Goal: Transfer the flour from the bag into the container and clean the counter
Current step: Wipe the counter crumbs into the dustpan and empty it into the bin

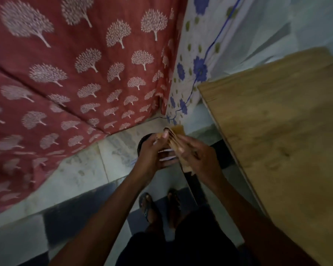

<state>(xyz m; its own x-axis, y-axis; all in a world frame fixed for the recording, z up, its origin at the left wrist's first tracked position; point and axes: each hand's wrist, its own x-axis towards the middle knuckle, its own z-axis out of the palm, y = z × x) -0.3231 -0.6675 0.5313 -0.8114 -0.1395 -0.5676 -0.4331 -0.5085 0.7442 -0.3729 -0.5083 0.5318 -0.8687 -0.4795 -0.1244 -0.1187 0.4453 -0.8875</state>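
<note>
standing on a tiled floor (85,169) with both hands raised in front of the body, just left of a wooden counter (277,131). holding a folded brownish bag (178,131) between the two hands, above the floor and level with the counter's near corner but off its surface. left hand (152,152) curled round the left side of the bag, thumb up along its top fold. right hand (196,152) pressed against the right side, fingers (181,149) bent over the paper. blurred, so cannot tell the exact pinch. dark round shape (142,143) behind the left hand, too hidden to identify. red tree-print cloth (75,73) hanging at left, white cloth with blue flowers (198,68) beside it. sandalled feet (160,206) below on the dark and light tiles.
</note>
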